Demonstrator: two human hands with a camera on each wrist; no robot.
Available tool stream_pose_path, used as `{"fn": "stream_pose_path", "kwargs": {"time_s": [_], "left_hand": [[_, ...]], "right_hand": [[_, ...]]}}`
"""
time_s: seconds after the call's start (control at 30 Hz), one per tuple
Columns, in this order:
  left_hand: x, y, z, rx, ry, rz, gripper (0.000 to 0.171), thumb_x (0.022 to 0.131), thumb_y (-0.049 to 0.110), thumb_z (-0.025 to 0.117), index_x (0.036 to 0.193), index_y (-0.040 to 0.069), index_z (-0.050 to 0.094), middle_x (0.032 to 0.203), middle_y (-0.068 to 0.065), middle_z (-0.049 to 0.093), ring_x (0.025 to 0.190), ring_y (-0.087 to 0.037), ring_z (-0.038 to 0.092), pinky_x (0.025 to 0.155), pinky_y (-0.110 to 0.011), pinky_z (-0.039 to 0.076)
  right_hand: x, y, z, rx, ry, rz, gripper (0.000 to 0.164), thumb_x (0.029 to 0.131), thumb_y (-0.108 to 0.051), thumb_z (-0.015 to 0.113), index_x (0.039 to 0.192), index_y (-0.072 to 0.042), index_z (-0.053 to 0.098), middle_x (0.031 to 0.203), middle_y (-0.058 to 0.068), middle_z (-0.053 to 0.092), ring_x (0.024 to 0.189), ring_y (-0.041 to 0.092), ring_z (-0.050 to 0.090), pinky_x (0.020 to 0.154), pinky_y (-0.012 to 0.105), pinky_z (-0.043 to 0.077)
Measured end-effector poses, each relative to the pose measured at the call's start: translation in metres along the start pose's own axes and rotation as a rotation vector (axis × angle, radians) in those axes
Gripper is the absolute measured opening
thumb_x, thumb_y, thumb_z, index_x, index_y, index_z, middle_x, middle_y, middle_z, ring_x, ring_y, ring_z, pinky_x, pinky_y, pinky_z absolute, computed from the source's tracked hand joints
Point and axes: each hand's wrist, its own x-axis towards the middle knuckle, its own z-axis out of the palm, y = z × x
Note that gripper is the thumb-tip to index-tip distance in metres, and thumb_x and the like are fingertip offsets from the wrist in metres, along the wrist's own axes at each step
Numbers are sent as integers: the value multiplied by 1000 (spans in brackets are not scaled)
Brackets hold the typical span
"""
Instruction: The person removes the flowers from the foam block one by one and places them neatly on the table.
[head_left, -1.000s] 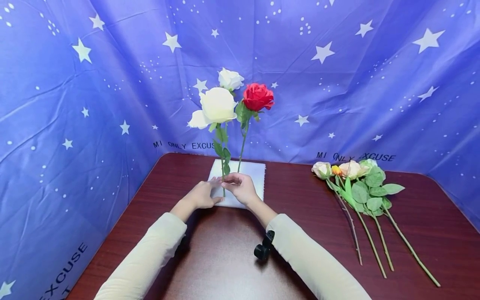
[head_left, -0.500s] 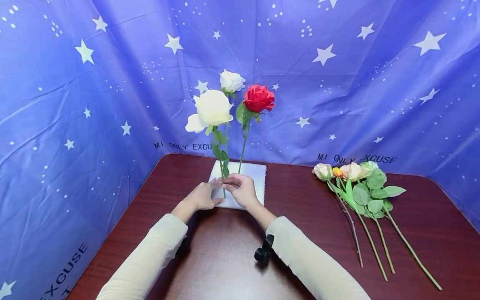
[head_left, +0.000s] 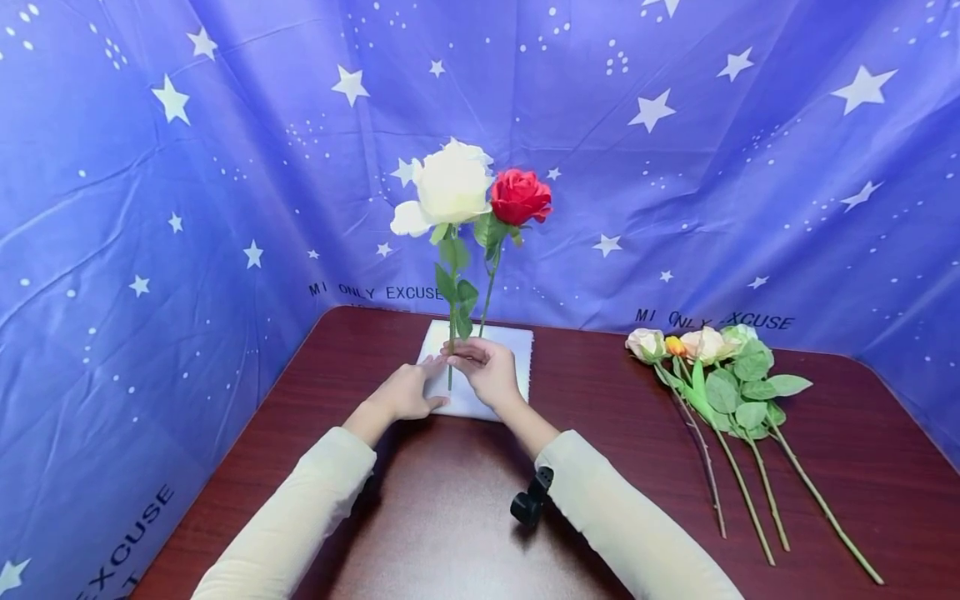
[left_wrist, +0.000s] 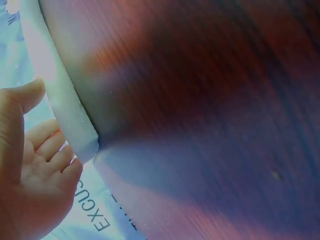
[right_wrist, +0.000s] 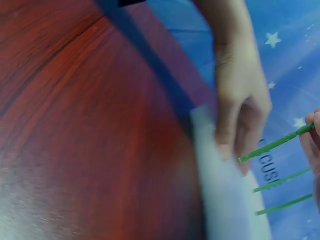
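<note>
The right wrist view's edge cuts off the right hand (right_wrist: 313, 150)

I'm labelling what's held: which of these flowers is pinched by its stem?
The large white rose in front: the right hand pinches its stem. The red rose stands farther back; the pile of flowers at right lies flat.
</note>
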Motion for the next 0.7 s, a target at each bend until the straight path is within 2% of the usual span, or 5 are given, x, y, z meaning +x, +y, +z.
{"fn": "stream_pose_path", "kwargs": {"time_s": [0.17,0.3,0.4,0.47,0.7], "left_hand": [[0,1,-2,14,-16,2,65,85,31,70,138,0,50,145,-18,48,137,-32,44,112,-44,38],[-1,-1,-2,27,-24,-4,65,85,32,69,139,1,49,146,-15,47,138,-31,43,113,-45,37],[-1,-1,-2,36,-24,-2,65,86,32,69,139,1,49,147,-14,47,139,-31,42,114,-45,37],[-1,-1,-1,32,-25,-3,65,86,33,69,139,1,49,147,-14,47,139,-30,42,114,-44,36],[-2,-1,-3,29,-29,1,66,86,33,69,140,1,48,148,-14,46,140,-29,41,115,-44,35]], "right_hand": [[1,-13,-13,-14,-19,-74,21,81,8,68,102,12,68,97,31,70,93,35,71,83,23,57],[-3,-20,-23,-21,-59,-111,22,82,8,67,103,13,67,98,32,69,88,20,74,82,24,58],[-8,-26,-31,31,-78,-77,24,82,10,66,105,16,65,100,35,67,83,6,73,81,26,58],[-13,-31,-37,76,-83,-33,26,82,10,66,107,18,63,102,38,65,81,2,72,81,27,59],[-27,-49,-59,124,-92,47,32,82,9,67,111,21,59,105,41,62,81,6,73,82,28,58]]}}
